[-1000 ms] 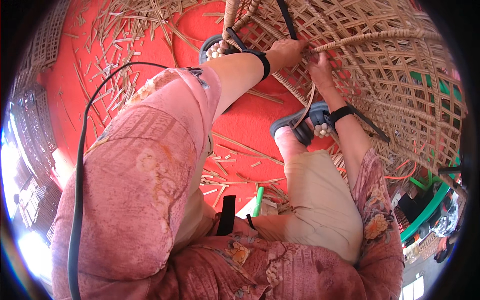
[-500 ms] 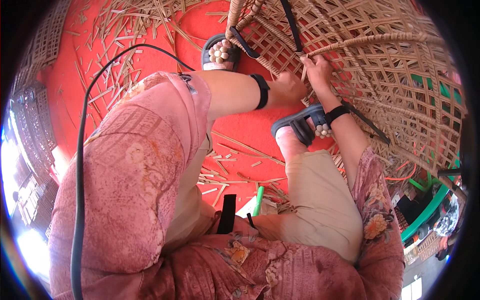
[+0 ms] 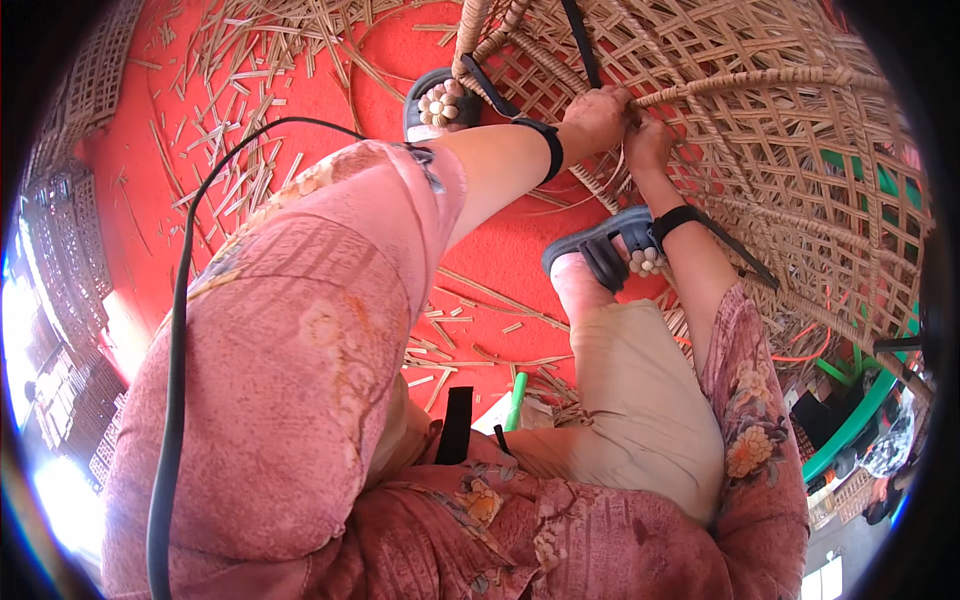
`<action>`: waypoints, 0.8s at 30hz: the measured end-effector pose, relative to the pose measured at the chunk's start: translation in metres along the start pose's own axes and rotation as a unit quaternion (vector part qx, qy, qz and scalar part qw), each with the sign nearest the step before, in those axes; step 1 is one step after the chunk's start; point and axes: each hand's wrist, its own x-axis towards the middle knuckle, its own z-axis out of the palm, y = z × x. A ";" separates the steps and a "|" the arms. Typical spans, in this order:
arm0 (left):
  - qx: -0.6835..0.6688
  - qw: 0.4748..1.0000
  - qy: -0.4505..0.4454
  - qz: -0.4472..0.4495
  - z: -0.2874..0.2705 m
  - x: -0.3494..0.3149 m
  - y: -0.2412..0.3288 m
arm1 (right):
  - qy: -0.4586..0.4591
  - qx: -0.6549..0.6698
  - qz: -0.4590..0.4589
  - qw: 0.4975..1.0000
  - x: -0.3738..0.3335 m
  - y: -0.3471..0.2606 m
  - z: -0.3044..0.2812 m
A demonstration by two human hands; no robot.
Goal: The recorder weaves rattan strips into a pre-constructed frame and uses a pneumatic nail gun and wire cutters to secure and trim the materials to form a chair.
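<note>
A large woven cane frame point(image 3: 790, 140) fills the upper right, its open lattice tied to rods wrapped in cane strip. My left hand point(image 3: 595, 120) reaches across to the near end of one wrapped rod point(image 3: 745, 80), fingers closed in a pinch there. Just below and to the right, my right hand point(image 3: 648, 148) is closed against the same rod end, its fingertips partly hidden. From between the hands a thin pale cane strip point(image 3: 617, 172) hangs in a loop. How each finger grips it is too small to see.
Black straps point(image 3: 582, 45) are fixed to the frame. Cut cane pieces point(image 3: 245, 170) litter the red floor covering point(image 3: 500, 240). My sandalled feet stand by the frame's lower edge. A dark cable point(image 3: 178, 330) runs along my left arm. A green curved rim point(image 3: 850, 425) shows at right.
My left hand has moved up and to the right, from below the rod to its end beside my right hand. The right hand has shifted slightly down and right.
</note>
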 end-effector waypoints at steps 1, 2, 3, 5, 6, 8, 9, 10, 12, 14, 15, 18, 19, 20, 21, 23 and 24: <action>-0.038 0.997 -0.035 -0.050 -0.001 0.005 0.007 | 0.000 -0.028 0.002 1.000 0.000 0.004 -0.003; -0.074 0.990 -0.069 -0.100 -0.003 0.009 0.013 | 0.001 -0.032 0.004 0.999 -0.002 0.008 -0.006; -0.077 0.990 -0.071 -0.098 -0.006 0.012 0.018 | -0.007 -0.074 -0.020 0.997 -0.003 0.012 -0.009; -0.038 0.988 -0.129 -0.083 -0.013 0.015 0.019 | -0.015 -0.115 -0.046 0.992 -0.006 0.007 -0.015; -0.038 0.987 -0.128 -0.083 -0.016 0.014 0.019 | -0.021 -0.122 -0.051 0.991 -0.007 0.006 -0.019; -0.058 0.988 -0.115 -0.086 -0.019 0.014 0.015 | -0.027 -0.129 -0.058 0.990 -0.006 0.001 -0.025; -0.058 0.988 -0.114 -0.086 -0.019 0.014 0.014 | -0.030 -0.150 -0.070 0.986 -0.006 -0.002 -0.027; -0.052 0.989 -0.115 -0.079 -0.020 0.015 0.013 | -0.033 -0.170 -0.081 0.981 -0.005 -0.003 -0.026; -0.044 0.990 -0.116 -0.072 -0.020 0.014 0.010 | -0.027 -0.157 -0.077 0.984 -0.004 -0.006 -0.025; -0.040 0.989 -0.118 -0.076 -0.021 0.014 0.012 | -0.022 -0.146 -0.071 0.987 -0.004 -0.001 -0.020; -0.041 0.989 -0.119 -0.076 -0.021 0.013 0.014 | -0.006 -0.102 -0.063 0.993 -0.006 0.000 -0.015; -0.064 0.987 -0.127 -0.073 -0.020 0.015 0.016 | 0.007 -0.050 -0.072 0.996 -0.005 0.012 -0.006; -0.051 0.988 -0.124 -0.070 -0.018 0.016 0.011 | 0.000 -0.042 -0.090 0.995 -0.005 0.010 -0.004; -0.038 0.990 -0.122 -0.067 -0.016 0.015 0.008 | -0.001 -0.042 -0.091 0.995 -0.006 0.008 -0.003; -0.038 0.990 -0.121 -0.069 -0.013 0.012 0.004 | -0.009 0.007 -0.094 0.996 -0.008 0.007 -0.003; -0.029 0.997 -0.057 -0.040 -0.008 0.009 0.003 | -0.015 0.055 -0.095 0.994 -0.008 0.006 -0.007; -0.029 0.997 -0.057 -0.040 -0.007 0.010 0.002 | -0.031 0.073 -0.097 0.992 -0.006 0.006 -0.010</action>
